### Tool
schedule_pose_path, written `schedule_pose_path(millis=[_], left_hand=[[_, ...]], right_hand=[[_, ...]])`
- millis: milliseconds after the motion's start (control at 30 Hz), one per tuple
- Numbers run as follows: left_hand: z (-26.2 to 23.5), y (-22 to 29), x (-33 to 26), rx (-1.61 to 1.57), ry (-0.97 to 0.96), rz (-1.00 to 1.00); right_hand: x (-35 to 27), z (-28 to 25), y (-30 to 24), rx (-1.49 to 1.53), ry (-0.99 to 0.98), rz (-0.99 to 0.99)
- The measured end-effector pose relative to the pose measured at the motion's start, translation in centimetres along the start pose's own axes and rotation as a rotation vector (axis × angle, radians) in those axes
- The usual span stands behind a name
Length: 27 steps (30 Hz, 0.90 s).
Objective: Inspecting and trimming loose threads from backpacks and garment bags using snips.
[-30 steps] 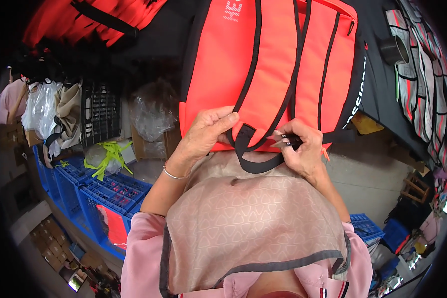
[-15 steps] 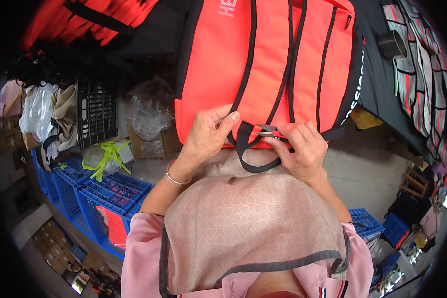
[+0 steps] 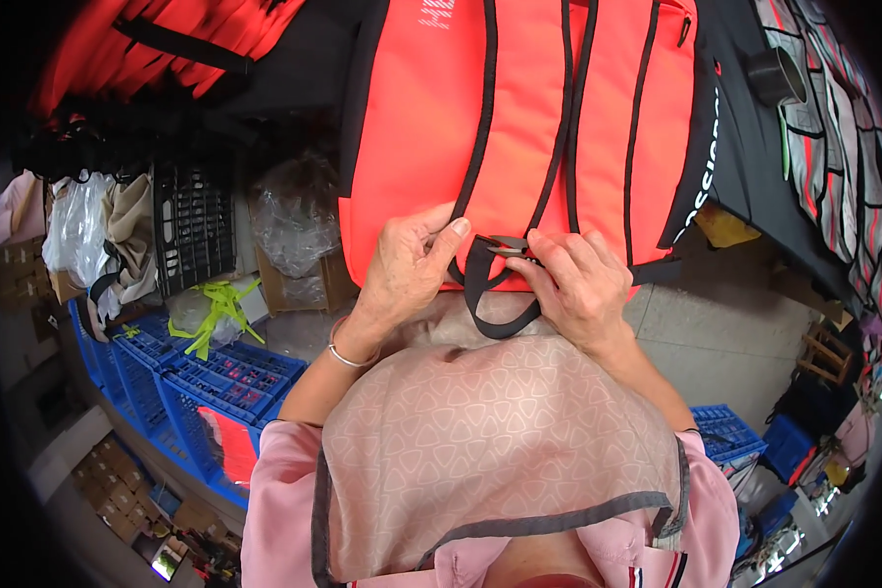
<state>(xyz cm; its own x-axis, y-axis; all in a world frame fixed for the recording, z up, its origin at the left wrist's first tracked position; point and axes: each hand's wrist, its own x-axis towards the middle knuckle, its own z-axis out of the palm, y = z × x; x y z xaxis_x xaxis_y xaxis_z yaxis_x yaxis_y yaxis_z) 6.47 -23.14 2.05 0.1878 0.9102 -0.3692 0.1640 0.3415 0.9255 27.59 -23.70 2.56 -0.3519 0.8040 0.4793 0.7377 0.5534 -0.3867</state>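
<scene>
A bright coral-red backpack [image 3: 416, 127] with black edging lies before me, its two padded shoulder straps [image 3: 524, 118] facing up. My left hand [image 3: 402, 269] is closed at the lower end of the left strap, thumb on top and fingertips partly hidden behind it. In my right hand [image 3: 588, 289] is a small pair of metal thread snips [image 3: 506, 247], its blades pointing left at the strap end. A black webbing loop [image 3: 505, 329] hangs down between my hands, its right end passing under my right fingers.
Blue plastic crates [image 3: 230, 377] stand at the lower left, below a black crate [image 3: 194, 225] and a clear plastic bag [image 3: 294, 216]. More red fabric [image 3: 196, 64] lies at the upper left. Grey pieces with red trim [image 3: 818, 147] are piled at the right, near a dark cylinder [image 3: 776, 76].
My right hand and the snips have shifted left, bringing the blades closer to the strap end near my left thumb. The left hand keeps its hold.
</scene>
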Motion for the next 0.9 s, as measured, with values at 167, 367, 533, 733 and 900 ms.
schedule_pose_path(millis=[167, 367, 533, 733, 900], left_hand=[[-0.2, -0.4, 0.2, 0.003, -0.012, 0.008], [-0.1, -0.2, 0.1, -0.056, -0.009, 0.006], [-0.3, -0.2, 0.3, 0.032, -0.041, -0.056], [-0.3, 0.0, 0.1, 0.015, -0.066, -0.053], [-0.2, 0.0, 0.2, -0.055, -0.079, -0.052]], right_hand=[[0.0, 0.3, 0.1, -0.020, 0.003, -0.003], [0.0, 0.7, 0.1, -0.072, 0.041, -0.049], [0.4, -0.1, 0.6, -0.173, 0.009, -0.148], [3.5, -0.9, 2.3, -0.138, -0.140, -0.462], [4.4, -0.9, 3.1, 0.034, -0.310, -0.317]])
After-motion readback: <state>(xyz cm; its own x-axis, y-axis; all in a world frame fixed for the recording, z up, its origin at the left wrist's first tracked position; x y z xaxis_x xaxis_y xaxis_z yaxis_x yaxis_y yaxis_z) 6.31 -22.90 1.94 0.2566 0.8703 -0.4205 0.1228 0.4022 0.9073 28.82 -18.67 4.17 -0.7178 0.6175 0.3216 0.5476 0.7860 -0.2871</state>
